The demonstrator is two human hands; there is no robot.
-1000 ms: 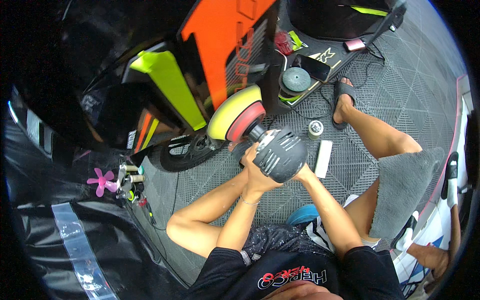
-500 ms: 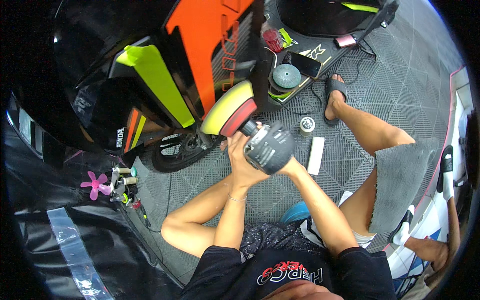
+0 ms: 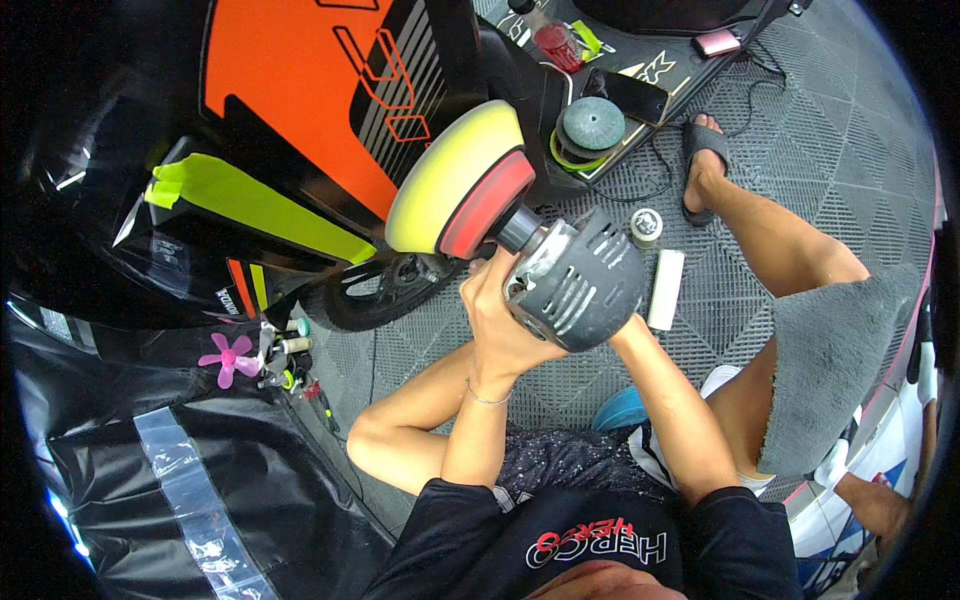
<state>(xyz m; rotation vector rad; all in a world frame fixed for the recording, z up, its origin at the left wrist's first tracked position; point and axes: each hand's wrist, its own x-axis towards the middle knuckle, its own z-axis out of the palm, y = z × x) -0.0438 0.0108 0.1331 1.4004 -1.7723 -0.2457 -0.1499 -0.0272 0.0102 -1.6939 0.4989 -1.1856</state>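
Observation:
With both hands I hold a power polisher [image 3: 575, 285] that has a dark grey body and a wide yellow foam pad [image 3: 450, 170] on a red backing. My left hand [image 3: 500, 318] is wrapped round it just behind the pad. Most of my right hand [image 3: 627, 333] is hidden behind the body, where it grips the rear. The pad faces the orange and black motorcycle panel [image 3: 290, 90]; whether it touches, I cannot tell. Strips of yellow-green tape [image 3: 265, 213] lie along the panel's lower edge. A grey towel [image 3: 835, 375] drapes over my right knee.
On the footboard [image 3: 690, 75] are a green round pad [image 3: 592, 125], a phone [image 3: 637, 97] and a bottle of red liquid [image 3: 558, 45]. A small jar [image 3: 646, 226] and a white block [image 3: 665, 290] sit on the grated floor. A pink fan [image 3: 228, 360] is at left; another person's leg [image 3: 880, 505] shows at right.
The polisher looks larger and its body has moved slightly up and right, still in both hands. The whole view has shifted, so the panel appears turned and further left.

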